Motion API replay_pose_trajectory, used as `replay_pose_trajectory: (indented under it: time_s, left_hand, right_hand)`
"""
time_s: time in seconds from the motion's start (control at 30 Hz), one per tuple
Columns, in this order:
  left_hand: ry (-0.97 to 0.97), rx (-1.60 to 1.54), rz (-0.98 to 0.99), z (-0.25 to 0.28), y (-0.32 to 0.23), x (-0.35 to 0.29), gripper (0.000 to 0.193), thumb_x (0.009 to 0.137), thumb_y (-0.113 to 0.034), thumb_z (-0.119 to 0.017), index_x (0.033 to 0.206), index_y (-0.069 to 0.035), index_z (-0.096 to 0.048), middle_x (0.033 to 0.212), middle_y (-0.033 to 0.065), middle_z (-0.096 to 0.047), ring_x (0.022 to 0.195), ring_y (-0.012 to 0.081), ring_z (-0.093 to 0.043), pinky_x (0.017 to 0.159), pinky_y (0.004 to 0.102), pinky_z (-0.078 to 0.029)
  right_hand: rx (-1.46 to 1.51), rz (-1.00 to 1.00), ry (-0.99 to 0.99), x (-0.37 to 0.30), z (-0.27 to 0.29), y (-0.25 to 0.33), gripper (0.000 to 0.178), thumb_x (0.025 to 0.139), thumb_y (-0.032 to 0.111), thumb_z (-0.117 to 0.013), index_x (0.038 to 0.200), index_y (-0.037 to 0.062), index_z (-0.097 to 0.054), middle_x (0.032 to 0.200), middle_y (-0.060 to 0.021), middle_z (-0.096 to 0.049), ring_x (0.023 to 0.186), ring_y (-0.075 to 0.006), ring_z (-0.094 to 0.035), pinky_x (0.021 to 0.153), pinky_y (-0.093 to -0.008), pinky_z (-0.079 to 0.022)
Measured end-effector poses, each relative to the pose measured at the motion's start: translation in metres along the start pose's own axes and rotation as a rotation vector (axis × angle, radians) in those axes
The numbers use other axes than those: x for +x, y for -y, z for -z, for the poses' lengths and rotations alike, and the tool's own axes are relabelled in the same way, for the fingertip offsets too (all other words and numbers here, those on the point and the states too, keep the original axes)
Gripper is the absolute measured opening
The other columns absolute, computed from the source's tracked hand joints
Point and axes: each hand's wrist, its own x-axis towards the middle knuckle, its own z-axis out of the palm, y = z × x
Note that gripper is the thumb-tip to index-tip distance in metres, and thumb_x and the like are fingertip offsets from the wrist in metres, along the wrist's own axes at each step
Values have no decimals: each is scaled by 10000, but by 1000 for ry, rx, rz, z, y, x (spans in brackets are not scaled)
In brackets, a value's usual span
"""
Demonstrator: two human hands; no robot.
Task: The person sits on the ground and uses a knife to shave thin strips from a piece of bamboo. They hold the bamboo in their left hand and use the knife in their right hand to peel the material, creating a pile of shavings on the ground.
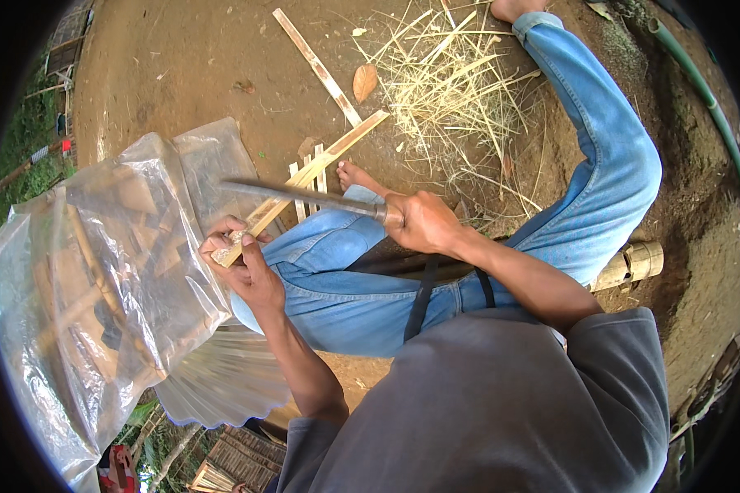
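My left hand (253, 267) is closed round the near end of a pale split bamboo strip (349, 141), which slants up and away to the right. In my right hand (426, 223), the wooden handle of a long knife (304, 195) is gripped. Its dark blade points left and crosses over the strip, just beyond my left fingers; whether the edge touches the strip I cannot tell. Several short pale slats (297, 191) show behind the strip, beside my bare foot (358, 177). A second bamboo strip (316, 66) lies on the dirt farther off.
Thin bamboo shavings (452, 90) are heaped on the ground between my legs, with a dry brown leaf (365, 83) beside them. Clear plastic sheeting (140, 238) covers poles at left, above a corrugated translucent sheet (222, 374). A bamboo pole (637, 263) runs under me. Green pole (691, 70) at far right.
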Motion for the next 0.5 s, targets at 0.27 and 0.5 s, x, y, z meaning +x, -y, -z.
replay_pose_trajectory:
  time_s: [0.27, 0.5]
  left_hand:
    - [-26, 8, 24, -13, -10, -8, 239, 947, 17, -491, 1046, -91, -303, 1056, 131, -469, 869, 174, -544, 683, 291, -548]
    - [-28, -7, -2, -14, -9, -6, 239, 948, 7, -500, 1043, -96, -306, 1052, 132, -466, 866, 181, -550, 687, 295, -550]
  right_hand:
    - [74, -109, 17, -12, 4, -10, 110, 799, 141, -661, 813, 33, -648, 707, -194, -670, 585, -315, -658, 603, -441, -533]
    - [117, -125, 4, -11, 11, -28, 91, 807, 77, -627, 874, 29, -665, 779, -159, -700, 572, -275, -646, 613, -415, -557]
